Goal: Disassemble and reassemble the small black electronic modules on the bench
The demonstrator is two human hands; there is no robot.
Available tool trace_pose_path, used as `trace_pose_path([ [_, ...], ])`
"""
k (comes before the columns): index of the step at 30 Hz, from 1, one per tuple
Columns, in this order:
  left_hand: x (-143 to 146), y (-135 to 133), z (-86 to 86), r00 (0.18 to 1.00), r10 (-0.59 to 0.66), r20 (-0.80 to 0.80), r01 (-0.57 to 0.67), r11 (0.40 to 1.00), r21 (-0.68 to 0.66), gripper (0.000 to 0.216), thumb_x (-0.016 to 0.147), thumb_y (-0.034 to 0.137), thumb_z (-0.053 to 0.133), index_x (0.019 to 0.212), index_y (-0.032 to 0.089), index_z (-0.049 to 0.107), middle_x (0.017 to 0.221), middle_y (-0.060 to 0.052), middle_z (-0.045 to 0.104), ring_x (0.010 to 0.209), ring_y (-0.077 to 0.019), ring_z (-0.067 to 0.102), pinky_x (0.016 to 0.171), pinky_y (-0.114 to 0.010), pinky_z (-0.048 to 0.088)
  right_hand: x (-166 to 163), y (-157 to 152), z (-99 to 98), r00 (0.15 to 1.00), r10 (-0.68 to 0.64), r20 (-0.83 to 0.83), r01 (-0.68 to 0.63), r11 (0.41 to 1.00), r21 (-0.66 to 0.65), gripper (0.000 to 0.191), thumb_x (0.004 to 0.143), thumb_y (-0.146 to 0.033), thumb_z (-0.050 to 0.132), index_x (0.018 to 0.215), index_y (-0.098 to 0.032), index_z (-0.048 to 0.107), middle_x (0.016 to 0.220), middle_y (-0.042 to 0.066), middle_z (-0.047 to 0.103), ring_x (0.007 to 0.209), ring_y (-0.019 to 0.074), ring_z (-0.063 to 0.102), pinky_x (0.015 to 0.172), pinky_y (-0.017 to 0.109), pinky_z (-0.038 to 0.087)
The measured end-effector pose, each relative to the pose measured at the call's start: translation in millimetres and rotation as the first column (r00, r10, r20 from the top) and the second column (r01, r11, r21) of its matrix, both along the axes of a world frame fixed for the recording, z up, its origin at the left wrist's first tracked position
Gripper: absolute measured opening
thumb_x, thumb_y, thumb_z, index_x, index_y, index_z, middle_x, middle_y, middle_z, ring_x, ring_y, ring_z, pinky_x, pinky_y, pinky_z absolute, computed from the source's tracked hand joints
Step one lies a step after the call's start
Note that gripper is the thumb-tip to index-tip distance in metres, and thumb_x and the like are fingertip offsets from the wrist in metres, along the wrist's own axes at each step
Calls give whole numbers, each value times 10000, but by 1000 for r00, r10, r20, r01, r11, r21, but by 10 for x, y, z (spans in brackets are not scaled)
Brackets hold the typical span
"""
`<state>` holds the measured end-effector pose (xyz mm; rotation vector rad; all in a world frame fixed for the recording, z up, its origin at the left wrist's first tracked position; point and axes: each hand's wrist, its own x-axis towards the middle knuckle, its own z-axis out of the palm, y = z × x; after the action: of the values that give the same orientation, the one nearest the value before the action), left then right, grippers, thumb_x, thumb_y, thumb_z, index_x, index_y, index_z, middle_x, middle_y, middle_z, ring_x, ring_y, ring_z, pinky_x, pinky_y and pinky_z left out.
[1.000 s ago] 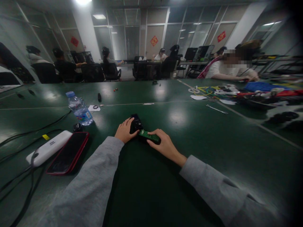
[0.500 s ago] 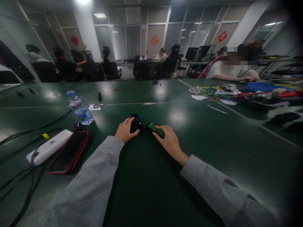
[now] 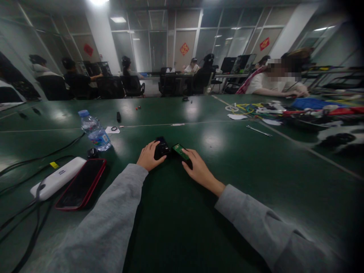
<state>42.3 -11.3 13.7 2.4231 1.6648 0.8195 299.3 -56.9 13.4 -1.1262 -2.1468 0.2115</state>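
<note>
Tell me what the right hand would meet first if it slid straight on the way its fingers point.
The right hand points up-left, fingers already on the green board. Just past it sits the black device under the left hand, probably the next contact, though depth is unclear.

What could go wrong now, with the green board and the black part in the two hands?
1. The right hand holds the green board only by the fingertips, so it may slip or bend.
2. The board is close to the black part under the left hand, so they may knock together.
</note>
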Motion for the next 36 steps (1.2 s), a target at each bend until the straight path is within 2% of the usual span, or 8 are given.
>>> trace_pose_path([
  [4, -7, -4, 0, 1000, -4, 2, 4, 1000, 11, 726, 793, 572, 615, 1381, 207, 394, 1457, -156, 419, 1337, -328, 422, 1084, -528, 372, 13, -4, 4, 993, -115, -12, 115, 993, -12, 379, 934, -317, 534, 1288, -193, 485, 1257, 117, 499, 1102, 272, 557, 939, 488, 520],
  [7, -14, -5, -5, 999, -32, 12, 32, 999, 6, 730, 786, 580, 622, 1373, 211, 394, 1463, -157, 405, 1339, -333, 417, 1087, -535, 367, 25, 5, 3, 986, -164, -11, 163, 986, -38, 366, 943, -359, 536, 1270, -199, 505, 1215, 114, 518, 1028, 270, 589, 867, 485, 548],
  [10, -18, -1, -17, 998, -64, 24, 64, 998, 3, 739, 775, 585, 637, 1365, 212, 395, 1467, -162, 396, 1344, -338, 412, 1093, -542, 360, 23, 7, 7, 989, -147, -8, 146, 988, -52, 407, 952, -389, 530, 1306, -191, 492, 1225, 120, 512, 1035, 268, 585, 854, 467, 554],
  [16, -7, -15, -13, 995, -94, 41, 94, 996, 4, 751, 771, 560, 656, 1364, 187, 385, 1468, -182, 389, 1358, -345, 397, 1095, -545, 359, 2, 24, -32, 993, -117, -25, 116, 993, -24, 406, 969, -344, 473, 1344, -188, 473, 1252, 130, 502, 1099, 268, 564, 935, 466, 520],
  [21, -1, -30, 2, 994, -97, 44, 97, 995, -4, 757, 777, 557, 652, 1365, 166, 382, 1467, -199, 384, 1355, -351, 403, 1099, -544, 356, 31, 84, -99, 989, -126, -73, 123, 991, -49, 499, 960, -357, 490, 1420, -195, 381, 1331, 129, 491, 1151, 276, 556, 966, 482, 505],
  [24, -6, -20, -9, 994, -98, 41, 99, 995, -12, 771, 776, 566, 649, 1376, 168, 372, 1477, -199, 370, 1355, -354, 401, 1097, -548, 358, 50, 101, -98, 987, -133, -84, 127, 989, -76, 466, 960, -355, 494, 1394, -204, 415, 1323, 119, 509, 1141, 270, 568, 953, 471, 513],
  [30, -11, -8, -28, 994, -94, 49, 95, 995, -15, 771, 775, 579, 644, 1376, 181, 370, 1479, -191, 365, 1347, -356, 410, 1089, -556, 363, 58, 80, -46, 972, -226, -59, 219, 970, -108, 382, 952, -356, 512, 1307, -216, 504, 1253, 113, 546, 1050, 276, 608, 886, 482, 536],
  [36, -11, -10, -26, 994, -96, 53, 97, 995, -20, 768, 775, 576, 648, 1374, 186, 367, 1481, -192, 359, 1355, -356, 403, 1087, -559, 367, 48, 78, -36, 978, -209, -12, 207, 973, -104, 383, 968, -355, 480, 1330, -230, 501, 1245, 103, 521, 1010, 260, 611, 840, 446, 555],
])
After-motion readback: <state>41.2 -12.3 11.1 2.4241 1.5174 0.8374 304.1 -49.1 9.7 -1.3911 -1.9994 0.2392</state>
